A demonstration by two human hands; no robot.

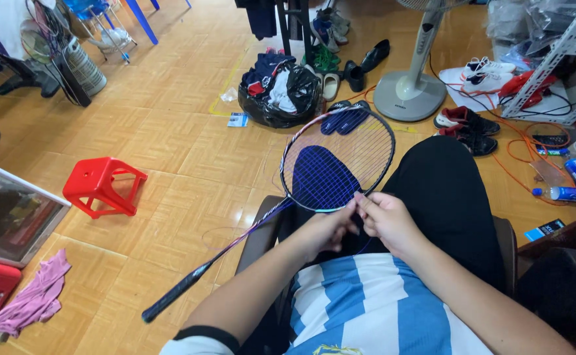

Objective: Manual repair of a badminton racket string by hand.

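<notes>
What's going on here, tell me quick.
A seated person holds a badminton racket across the lap, its handle pointing out over the wooden floor. Both the left hand and the right hand pinch at the strings on the near edge of the racket's head. A red stool, a full black bag and a standing fan sit on the floor around.

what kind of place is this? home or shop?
Hard to say for sure: likely a small racket-stringing shop or a home workroom. The hands, left hand and right hand, work at the strings of a badminton racket; more rackets lean at far left; shoes and a standing fan crowd the wood floor.
</notes>
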